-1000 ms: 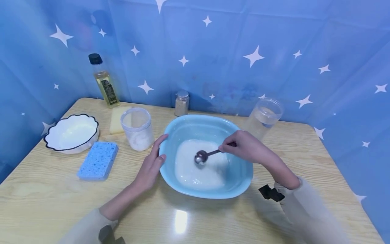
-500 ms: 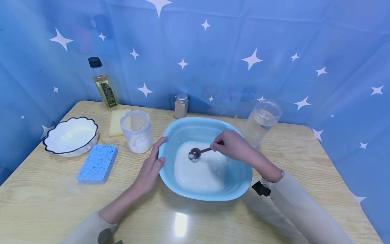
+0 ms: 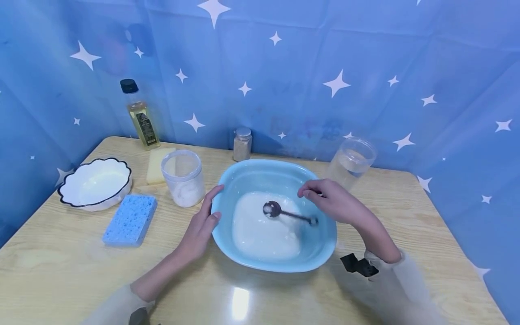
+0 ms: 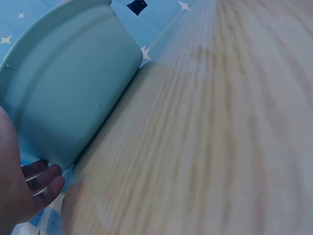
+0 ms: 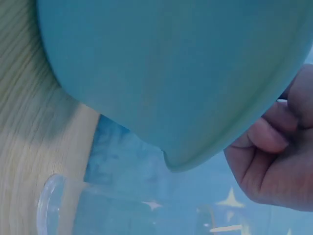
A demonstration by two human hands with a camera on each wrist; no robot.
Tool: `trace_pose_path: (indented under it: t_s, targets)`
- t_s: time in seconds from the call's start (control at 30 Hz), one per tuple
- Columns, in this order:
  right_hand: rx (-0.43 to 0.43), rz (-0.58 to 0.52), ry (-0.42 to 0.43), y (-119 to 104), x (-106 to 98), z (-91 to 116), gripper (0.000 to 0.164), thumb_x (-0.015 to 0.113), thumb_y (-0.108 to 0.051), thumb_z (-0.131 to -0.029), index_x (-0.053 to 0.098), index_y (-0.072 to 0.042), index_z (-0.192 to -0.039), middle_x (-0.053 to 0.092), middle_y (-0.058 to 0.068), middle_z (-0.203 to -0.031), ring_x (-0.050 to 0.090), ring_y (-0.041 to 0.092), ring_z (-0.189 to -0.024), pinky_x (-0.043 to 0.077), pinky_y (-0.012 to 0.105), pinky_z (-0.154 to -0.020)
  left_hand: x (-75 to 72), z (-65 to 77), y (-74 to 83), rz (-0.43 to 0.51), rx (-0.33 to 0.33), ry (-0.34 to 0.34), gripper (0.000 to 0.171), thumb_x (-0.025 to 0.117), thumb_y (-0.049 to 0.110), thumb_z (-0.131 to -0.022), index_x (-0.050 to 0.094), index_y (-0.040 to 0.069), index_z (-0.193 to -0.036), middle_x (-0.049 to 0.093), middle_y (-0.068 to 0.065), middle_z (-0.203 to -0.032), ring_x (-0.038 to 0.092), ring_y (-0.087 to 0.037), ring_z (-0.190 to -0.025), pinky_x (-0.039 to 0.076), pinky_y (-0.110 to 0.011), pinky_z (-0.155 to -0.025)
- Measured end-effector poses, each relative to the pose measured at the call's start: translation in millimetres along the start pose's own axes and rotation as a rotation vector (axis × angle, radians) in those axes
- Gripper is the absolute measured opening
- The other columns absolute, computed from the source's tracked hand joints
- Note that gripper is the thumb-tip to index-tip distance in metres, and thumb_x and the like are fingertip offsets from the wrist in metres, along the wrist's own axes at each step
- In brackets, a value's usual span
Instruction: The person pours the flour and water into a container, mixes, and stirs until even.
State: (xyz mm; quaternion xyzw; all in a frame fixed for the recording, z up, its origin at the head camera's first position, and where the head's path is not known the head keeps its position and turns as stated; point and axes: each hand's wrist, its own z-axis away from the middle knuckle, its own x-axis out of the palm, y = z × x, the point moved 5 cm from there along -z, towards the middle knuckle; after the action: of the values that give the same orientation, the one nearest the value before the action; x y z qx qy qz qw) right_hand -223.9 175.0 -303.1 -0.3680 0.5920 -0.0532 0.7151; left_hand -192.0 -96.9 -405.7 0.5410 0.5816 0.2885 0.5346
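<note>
In the head view, a light blue plastic basin point(image 3: 275, 265) stands on the table with milky white liquid point(image 3: 260, 243) in it. My left hand point(image 3: 200, 228) holds the basin's left rim with thumb and index finger; the left wrist view shows its other fingers point(image 4: 46, 183) beside the outer wall. A dark metal spoon point(image 3: 271, 209) lies in the basin, its handle pointing right and slightly blurred. My right hand point(image 3: 331, 198) hovers over the right rim, fingers loosely bent, apart from the spoon's handle. The right wrist view shows its bent fingers point(image 5: 269, 134) beyond the rim.
A clear container of water point(image 3: 351, 162) stands behind my right hand. Left of the basin are a jar of white powder point(image 3: 187, 185), a blue sponge point(image 3: 131, 220), a yellow sponge point(image 3: 156, 167) and a white scalloped bowl point(image 3: 95, 183). An oil bottle point(image 3: 144, 122) and small shaker point(image 3: 242, 144) stand behind.
The right hand has let go of the spoon and moved right. The spoon's handle has swung down to the right, toward the basin's right wall. The left hand stays at the rim.
</note>
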Motion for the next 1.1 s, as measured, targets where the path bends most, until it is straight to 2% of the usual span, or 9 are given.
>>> trace_pose_path:
  t_s: [0.07, 0.27, 0.37, 0.53, 0.63, 0.73, 0.83, 0.93, 1.1]
  targets:
    - [-0.017, 0.014, 0.017, 1, 0, 3, 0.019, 0.048, -0.011, -0.096, 0.066, -0.004, -0.1, 0.06, 0.003, -0.084, 0.05, 0.017, -0.072, 0.043, 0.032, -0.065, 0.1, 1.6, 0.7, 0.002, -0.002, 0.001, 0.054, 0.034, 0.017, -0.096, 0.023, 0.037, -0.144, 0.046, -0.012, -0.134, 0.063, -0.022, -0.09, 0.054, -0.03, -0.066]
    - [-0.052, 0.159, 0.004, -12, 11, 12, 0.014, 0.06, -0.021, -0.09, 0.069, -0.011, -0.087, 0.048, -0.007, -0.059, 0.042, 0.009, -0.053, 0.037, 0.025, -0.049, -1.4, 4.7, 2.0, 0.008, 0.003, 0.012, 0.054, 0.034, 0.017, -0.095, 0.023, 0.038, -0.144, 0.045, -0.011, -0.135, 0.062, -0.022, -0.093, 0.053, -0.031, -0.068]
    - [-0.098, 0.241, -0.056, -29, 22, 11, 0.009, 0.065, -0.019, -0.086, 0.069, -0.015, -0.08, 0.047, -0.009, -0.056, 0.04, 0.006, -0.05, 0.035, 0.023, -0.047, -2.9, 5.5, 2.4, 0.007, 0.005, 0.015, 0.054, 0.033, 0.017, -0.095, 0.024, 0.038, -0.143, 0.045, -0.01, -0.134, 0.061, -0.022, -0.094, 0.053, -0.032, -0.069]
    - [-0.274, 0.377, -0.238, -45, 52, 0, 0.007, 0.069, -0.009, -0.081, 0.07, -0.015, -0.079, 0.057, -0.011, -0.065, 0.044, 0.005, -0.056, 0.039, 0.023, -0.054, -3.7, 5.6, 2.7, 0.008, 0.005, 0.021, 0.054, 0.033, 0.015, -0.094, 0.024, 0.037, -0.143, 0.045, -0.01, -0.134, 0.061, -0.022, -0.094, 0.053, -0.032, -0.069]
    - [-0.347, 0.451, -0.353, -46, 70, -5, 0.017, 0.067, -0.001, -0.078, 0.072, -0.016, -0.085, 0.063, -0.01, -0.076, 0.051, 0.006, -0.064, 0.043, 0.024, -0.06, -3.0, 5.1, 2.7, 0.003, 0.008, 0.023, 0.055, 0.033, 0.015, -0.094, 0.024, 0.037, -0.144, 0.045, -0.011, -0.134, 0.061, -0.023, -0.094, 0.053, -0.032, -0.068]
    - [-0.358, 0.506, -0.391, -43, 80, -6, 0.025, 0.062, 0.006, -0.075, 0.071, -0.016, -0.081, 0.062, -0.01, -0.075, 0.051, 0.007, -0.066, 0.043, 0.023, -0.059, -1.5, 4.3, 2.3, -0.005, 0.009, 0.022, 0.055, 0.034, 0.015, -0.094, 0.024, 0.037, -0.144, 0.045, -0.011, -0.135, 0.062, -0.023, -0.094, 0.053, -0.031, -0.068]
    - [-0.319, 0.505, -0.327, -41, 80, -9, 0.022, 0.058, 0.006, -0.075, 0.061, -0.014, -0.066, 0.047, -0.009, -0.06, 0.04, 0.008, -0.057, 0.035, 0.021, -0.052, -0.1, 3.4, 1.9, -0.013, 0.007, 0.023, 0.056, 0.035, 0.015, -0.093, 0.024, 0.036, -0.144, 0.045, -0.011, -0.135, 0.061, -0.024, -0.095, 0.053, -0.03, -0.068]
    - [-0.188, 0.469, -0.232, -37, 75, -13, 0.033, 0.06, -0.002, -0.08, 0.045, -0.015, -0.054, 0.03, -0.008, -0.05, 0.031, 0.008, -0.049, 0.029, 0.021, -0.047, 0.5, 2.3, 1.8, -0.019, 0.001, 0.022, 0.056, 0.035, 0.016, -0.093, 0.024, 0.037, -0.144, 0.044, -0.01, -0.137, 0.061, -0.024, -0.097, 0.053, -0.03, -0.069]
    - [0.075, 0.384, -0.197, -26, 74, -17, 0.039, 0.07, -0.02, -0.081, 0.047, -0.015, -0.05, 0.03, -0.007, -0.042, 0.032, 0.007, -0.041, 0.026, 0.021, -0.042, -0.7, 0.9, 2.0, -0.02, -0.003, 0.018, 0.055, 0.035, 0.017, -0.094, 0.023, 0.039, -0.144, 0.044, -0.01, -0.137, 0.061, -0.023, -0.096, 0.053, -0.03, -0.069]
